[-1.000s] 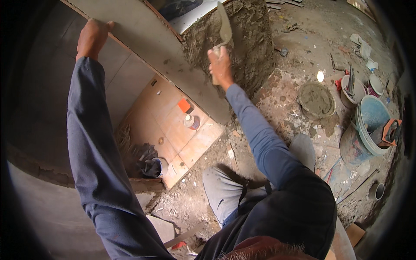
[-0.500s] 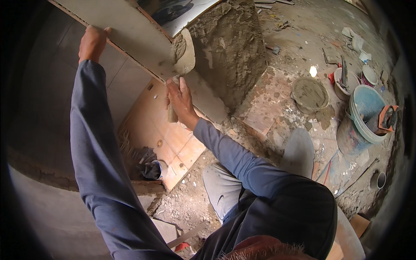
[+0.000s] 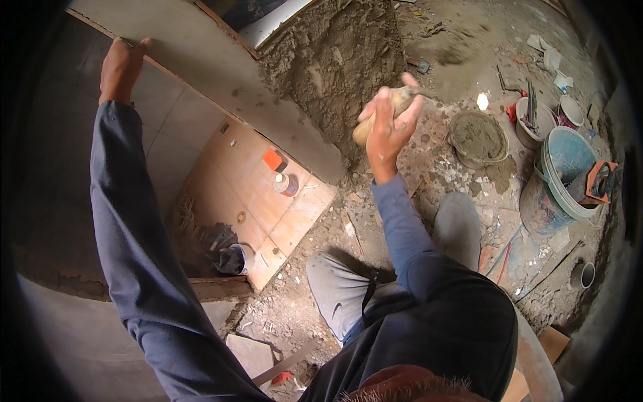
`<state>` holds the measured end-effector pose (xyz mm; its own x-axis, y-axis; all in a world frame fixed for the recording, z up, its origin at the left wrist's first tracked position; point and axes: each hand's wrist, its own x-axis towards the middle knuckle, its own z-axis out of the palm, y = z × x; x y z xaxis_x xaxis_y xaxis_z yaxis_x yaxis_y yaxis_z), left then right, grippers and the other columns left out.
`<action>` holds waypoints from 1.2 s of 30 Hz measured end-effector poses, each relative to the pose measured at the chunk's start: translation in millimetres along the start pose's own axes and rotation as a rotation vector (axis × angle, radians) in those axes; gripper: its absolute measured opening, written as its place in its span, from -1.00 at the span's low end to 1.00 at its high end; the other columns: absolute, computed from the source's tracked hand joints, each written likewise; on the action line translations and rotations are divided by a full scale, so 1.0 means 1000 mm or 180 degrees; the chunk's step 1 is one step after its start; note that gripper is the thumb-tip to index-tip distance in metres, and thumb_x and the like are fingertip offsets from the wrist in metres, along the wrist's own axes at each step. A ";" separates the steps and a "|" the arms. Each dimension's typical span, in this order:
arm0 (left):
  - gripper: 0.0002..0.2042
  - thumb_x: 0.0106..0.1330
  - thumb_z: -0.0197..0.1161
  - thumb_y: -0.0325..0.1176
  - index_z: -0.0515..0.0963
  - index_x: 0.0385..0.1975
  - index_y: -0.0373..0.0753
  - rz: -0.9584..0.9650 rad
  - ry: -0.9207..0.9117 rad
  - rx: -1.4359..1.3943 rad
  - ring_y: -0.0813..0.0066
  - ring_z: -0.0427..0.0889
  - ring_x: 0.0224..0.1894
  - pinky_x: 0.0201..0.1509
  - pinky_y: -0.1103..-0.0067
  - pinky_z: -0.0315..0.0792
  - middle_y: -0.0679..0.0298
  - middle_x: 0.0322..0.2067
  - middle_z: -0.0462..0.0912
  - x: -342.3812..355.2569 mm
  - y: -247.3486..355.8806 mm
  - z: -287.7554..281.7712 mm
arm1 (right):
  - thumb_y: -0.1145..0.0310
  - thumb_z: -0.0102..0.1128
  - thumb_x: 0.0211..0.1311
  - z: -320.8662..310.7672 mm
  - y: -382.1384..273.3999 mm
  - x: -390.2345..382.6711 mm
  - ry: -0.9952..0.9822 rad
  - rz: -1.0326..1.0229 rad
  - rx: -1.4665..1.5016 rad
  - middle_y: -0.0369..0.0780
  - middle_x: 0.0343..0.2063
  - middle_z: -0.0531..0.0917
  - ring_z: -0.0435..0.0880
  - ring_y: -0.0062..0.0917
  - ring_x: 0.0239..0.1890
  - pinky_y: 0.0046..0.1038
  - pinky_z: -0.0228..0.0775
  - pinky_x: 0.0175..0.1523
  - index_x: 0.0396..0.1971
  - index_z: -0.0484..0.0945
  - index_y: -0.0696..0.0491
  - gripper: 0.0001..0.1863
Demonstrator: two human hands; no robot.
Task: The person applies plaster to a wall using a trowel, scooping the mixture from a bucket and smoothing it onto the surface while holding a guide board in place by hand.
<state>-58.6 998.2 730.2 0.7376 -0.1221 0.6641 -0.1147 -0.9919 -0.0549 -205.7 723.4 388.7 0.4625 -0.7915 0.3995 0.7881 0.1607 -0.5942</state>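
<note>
At the upper left, my left hand (image 3: 119, 72) is closed over the edge of a long, smooth grey panel (image 3: 194, 50), with the fingers curled around it. My right hand (image 3: 388, 137) is wrapped around the pale wooden handle of a trowel (image 3: 364, 132), out in front of a rough mortar-covered block (image 3: 321, 67). Beyond that hand, the trowel's blade is smeared by motion. The panel runs diagonally beside the mortar face, apart from the trowel. A shallow tub of wet mortar (image 3: 477, 139) stands on the ground to the right of my right hand.
Nested buckets (image 3: 562, 181) holding an orange-and-black tool (image 3: 599, 182) stand at the right, near a white bucket (image 3: 536, 124). Below the panel, a tiled surface (image 3: 234, 174) bears a small bottle (image 3: 285, 184) and an orange object (image 3: 273, 159). Debris litters the ground (image 3: 288, 301) around my legs.
My right hand has swung right with the trowel, away from the panel's edge. My left hand still grips the panel, appearing slightly farther left. The bottle and orange object have come into view.
</note>
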 end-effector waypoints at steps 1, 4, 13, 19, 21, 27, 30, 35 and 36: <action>-0.51 0.31 0.27 0.00 0.57 0.12 -0.20 0.0012 -0.0004 -0.0033 0.17 0.59 0.19 0.24 0.34 0.39 0.14 0.06 0.69 0.001 0.001 0.005 | 0.37 0.01 0.46 -0.001 0.019 0.010 0.0385 -0.0186 -0.0286 -0.23 -0.43 0.51 0.54 -0.65 -0.56 -0.58 0.51 -0.41 0.18 0.26 0.18 -0.61; -0.51 0.31 0.27 -0.01 0.57 0.12 -0.21 0.0095 -0.0002 -0.0040 0.17 0.59 0.20 0.24 0.34 0.38 0.13 0.06 0.69 0.011 0.007 0.007 | 0.38 0.02 0.46 -0.020 0.116 0.015 0.0399 -0.0748 -0.1542 -0.23 -0.39 0.51 0.56 -0.60 -0.46 -0.51 0.52 -0.30 0.17 0.26 0.17 -0.62; -0.48 0.40 0.21 -0.05 0.35 0.26 -0.19 -0.0468 0.0358 -0.0018 -0.06 0.57 0.16 0.16 0.17 0.41 0.03 0.05 0.64 -0.039 0.047 0.027 | 0.26 0.24 0.38 -0.127 0.041 -0.131 -0.2962 0.2325 -0.1533 -0.08 -0.28 0.59 0.68 -0.37 -0.16 -0.34 0.56 -0.20 0.10 0.31 0.14 -0.55; -0.55 0.54 -0.21 -0.12 0.37 0.19 -0.32 0.0116 0.2424 -0.1042 -0.18 0.48 0.20 0.24 0.12 0.38 -0.05 0.44 0.15 -0.040 0.044 0.112 | 0.18 0.12 0.44 -0.325 0.077 0.020 -0.2755 0.0034 -0.3132 -0.09 -0.24 0.59 0.60 -0.25 -0.12 -0.24 0.43 0.06 0.02 0.47 0.18 -0.62; -0.57 0.54 -0.24 -0.13 0.42 0.14 -0.27 0.0020 0.2487 -0.1008 -0.17 0.48 0.21 0.26 0.14 0.37 -0.02 0.48 0.07 -0.041 0.037 0.122 | 0.00 0.11 0.36 -0.360 0.059 0.082 -0.2322 0.1739 -0.4588 0.05 0.03 0.65 0.62 0.01 0.07 -0.11 0.44 0.16 0.14 0.49 0.11 -0.46; -0.59 0.59 -0.30 -0.09 0.50 0.02 -0.17 -0.0194 0.2275 -0.1028 -0.13 0.49 0.22 0.30 0.18 0.37 0.02 0.50 0.02 -0.051 0.057 0.118 | 0.38 0.24 0.18 -0.451 0.062 0.204 -0.2873 0.2048 -0.7065 0.08 -0.12 0.71 0.69 -0.02 0.00 -0.08 0.54 0.04 -0.08 0.64 0.16 -0.68; -0.58 0.59 -0.29 -0.08 0.51 0.00 -0.17 -0.0072 0.2265 -0.1183 -0.11 0.47 0.25 0.31 0.20 0.37 -0.03 0.49 0.02 -0.045 0.054 0.134 | 0.38 0.29 0.16 -0.496 0.088 0.237 -0.3132 0.2257 -0.7226 0.06 -0.17 0.73 0.73 -0.06 -0.07 -0.18 0.58 0.00 -0.21 0.61 0.21 -0.74; -0.57 0.58 -0.26 -0.05 0.49 0.03 -0.19 0.0015 0.2426 -0.1076 -0.06 0.42 0.29 0.31 0.24 0.37 -0.13 0.45 0.09 -0.040 0.046 0.126 | 0.12 0.20 0.35 -0.462 0.138 0.206 -0.1809 0.3954 -0.4806 -0.13 -0.51 0.63 0.57 -0.38 -0.61 -0.24 0.44 -0.51 -0.34 0.60 0.11 -0.69; -0.55 0.57 -0.25 -0.03 0.45 0.10 -0.23 -0.0027 0.2405 -0.1164 -0.05 0.43 0.28 0.31 0.25 0.38 -0.13 0.43 0.13 -0.042 0.047 0.126 | 0.07 0.14 0.39 -0.462 0.132 0.198 -0.1160 0.4542 -0.4327 -0.20 -0.58 0.59 0.48 -0.48 -0.71 -0.28 0.36 -0.63 -0.36 0.61 0.05 -0.67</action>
<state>-11.4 952.1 605.3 0.1101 0.0712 0.9914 -0.4158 -0.9027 0.1110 -197.3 315.3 66.9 0.5437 -0.3597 -0.7583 -0.8365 -0.1586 -0.5245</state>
